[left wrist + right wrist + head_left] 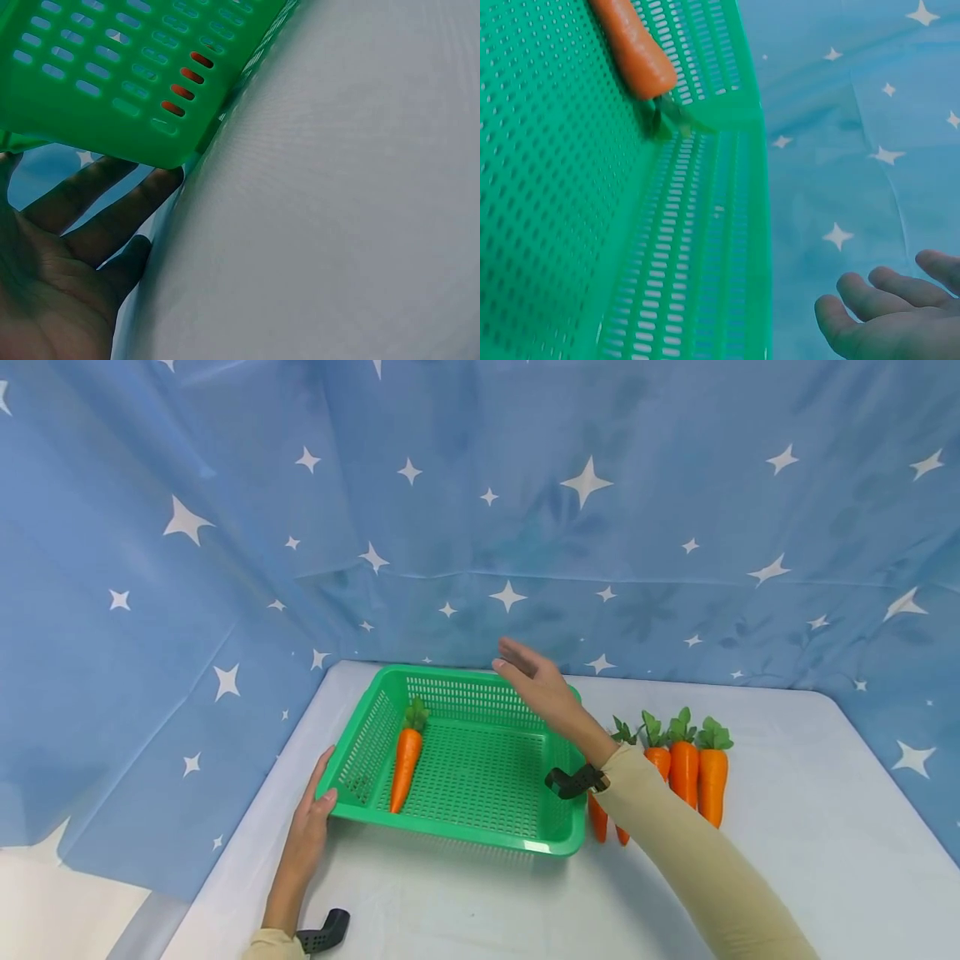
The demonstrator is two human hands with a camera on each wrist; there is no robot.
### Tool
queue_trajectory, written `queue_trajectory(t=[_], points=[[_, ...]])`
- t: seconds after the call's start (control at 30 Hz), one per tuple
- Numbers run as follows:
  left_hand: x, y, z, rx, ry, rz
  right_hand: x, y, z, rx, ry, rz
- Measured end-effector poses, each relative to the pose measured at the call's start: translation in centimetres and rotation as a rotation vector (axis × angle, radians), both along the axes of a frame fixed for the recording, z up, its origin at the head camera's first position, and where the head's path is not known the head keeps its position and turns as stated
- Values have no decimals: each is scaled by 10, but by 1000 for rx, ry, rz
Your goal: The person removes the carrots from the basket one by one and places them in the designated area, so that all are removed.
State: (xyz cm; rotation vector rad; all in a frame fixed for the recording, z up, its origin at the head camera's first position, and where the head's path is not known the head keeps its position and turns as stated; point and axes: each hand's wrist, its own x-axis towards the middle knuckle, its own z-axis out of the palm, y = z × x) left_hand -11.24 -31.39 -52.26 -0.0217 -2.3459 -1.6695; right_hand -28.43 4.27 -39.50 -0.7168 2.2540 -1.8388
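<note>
A green plastic basket (480, 839) with slotted walls stands on the white table. One orange carrot (407, 764) with a green leafy top lies inside along its left side. At the basket's near left corner, my left hand (306, 822) holds the rim, thumb at the edge and fingers against the outer wall. The left wrist view shows those fingers (124, 214) touching the wall low down. Over the far right rim is my right hand (542, 687), fingers extended and holding nothing. In the right wrist view it hangs beside the basket wall, apart from it.
Several carrots (684, 772) with leafy tops lie side by side on the table (795, 827), right of the basket. My right forearm partly covers them. A blue cloth (480, 527) with white stars rises behind and left of the table.
</note>
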Motion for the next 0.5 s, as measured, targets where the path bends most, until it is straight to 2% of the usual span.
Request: queue_trajectory(t=[0.5], points=[[-1, -1, -1, -2, -7, 4, 7, -42, -5, -2, -43, 83]])
